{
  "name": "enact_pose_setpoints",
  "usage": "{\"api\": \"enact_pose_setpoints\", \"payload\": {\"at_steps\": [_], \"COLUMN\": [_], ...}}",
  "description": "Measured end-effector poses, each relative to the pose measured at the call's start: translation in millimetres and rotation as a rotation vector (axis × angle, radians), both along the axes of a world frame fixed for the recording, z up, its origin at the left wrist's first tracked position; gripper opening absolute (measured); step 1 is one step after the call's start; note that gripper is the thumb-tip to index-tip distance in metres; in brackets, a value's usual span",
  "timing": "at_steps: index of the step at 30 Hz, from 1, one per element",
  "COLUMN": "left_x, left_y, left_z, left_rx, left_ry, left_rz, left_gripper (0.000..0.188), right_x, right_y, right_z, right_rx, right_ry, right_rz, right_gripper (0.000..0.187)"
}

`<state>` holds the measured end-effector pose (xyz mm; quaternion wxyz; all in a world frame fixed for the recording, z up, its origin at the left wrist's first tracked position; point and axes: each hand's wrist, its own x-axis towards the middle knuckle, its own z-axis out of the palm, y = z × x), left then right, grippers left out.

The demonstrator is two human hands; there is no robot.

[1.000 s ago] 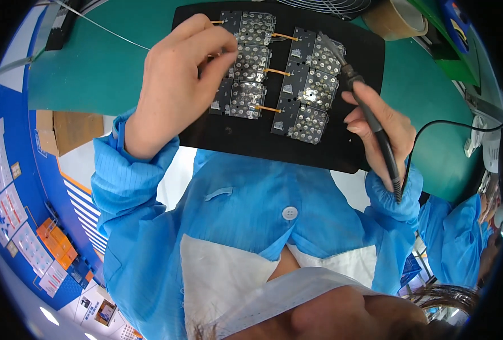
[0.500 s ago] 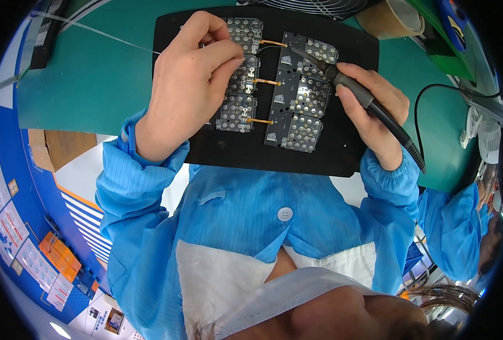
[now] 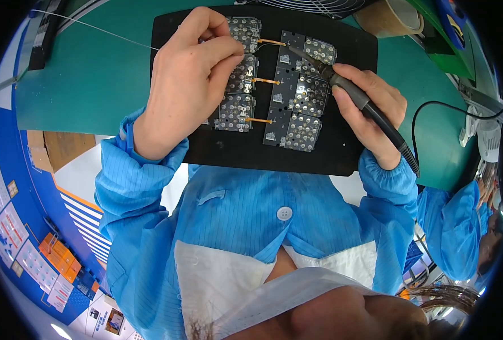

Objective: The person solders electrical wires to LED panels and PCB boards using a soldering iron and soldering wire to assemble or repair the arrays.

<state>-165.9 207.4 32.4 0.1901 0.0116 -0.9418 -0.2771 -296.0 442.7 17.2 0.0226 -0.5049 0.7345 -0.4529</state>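
Note:
My right hand (image 3: 379, 107) grips a soldering iron (image 3: 350, 88) like a pen, its tip pointing left at the top of the right column of dark circuit boards (image 3: 282, 93). The tip lies near the end of the upper orange connecting strip (image 3: 271, 42). Thumb and fingers of my left hand (image 3: 186, 85) pinch thin solder wire (image 3: 104, 32), which comes in from the left; its free end reaches toward the iron tip. That hand covers part of the left column of boards (image 3: 237, 110). Orange strips join the two columns.
Under the boards lies a black mat (image 3: 314, 162) on a green table (image 3: 87, 90). A tan roll (image 3: 387, 20) and a green bin (image 3: 444, 39) stand at the far right. A black cable (image 3: 414, 124) curves at right. Beyond it is another person's blue sleeve (image 3: 447, 232).
The soldering iron and my right hand have shifted slightly left, with the handle's rear end a little lower. My left hand keeps nearly the same place and pinch.

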Motion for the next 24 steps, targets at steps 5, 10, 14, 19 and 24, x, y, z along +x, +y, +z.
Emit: {"api": "enact_pose_setpoints", "payload": {"at_steps": [5,10,14,19,24], "left_x": [-1.2,-5.3,-10.3,-15.9,-17.3], "left_y": [2.0,8.0,10.5,10.3,10.3], "left_z": [1.3,9.2,8.4,5.1,2.8], "left_rx": [-0.009,0.013,0.016,0.002,0.019], "left_ry": [0.005,-0.047,-0.046,-0.030,-0.035], "left_rz": [-0.014,-0.005,-0.017,-0.021,-0.023], "left_gripper": [0.011,0.011,0.012,0.012,0.011], "right_x": [0.7,0.4,-1.0,-2.0,-1.3], "right_y": [0.4,0.9,3.1,3.1,3.1], "right_z": [0.3,-0.8,-1.3,-0.7,0.2], "right_rx": [-0.004,-0.013,-0.016,-0.006,0.004], "right_ry": [0.009,0.003,0.021,0.016,0.022], "right_rz": [0.009,0.021,0.010,0.002,0.000], "right_gripper": [0.028,0.028,0.028,0.027,0.027]}}
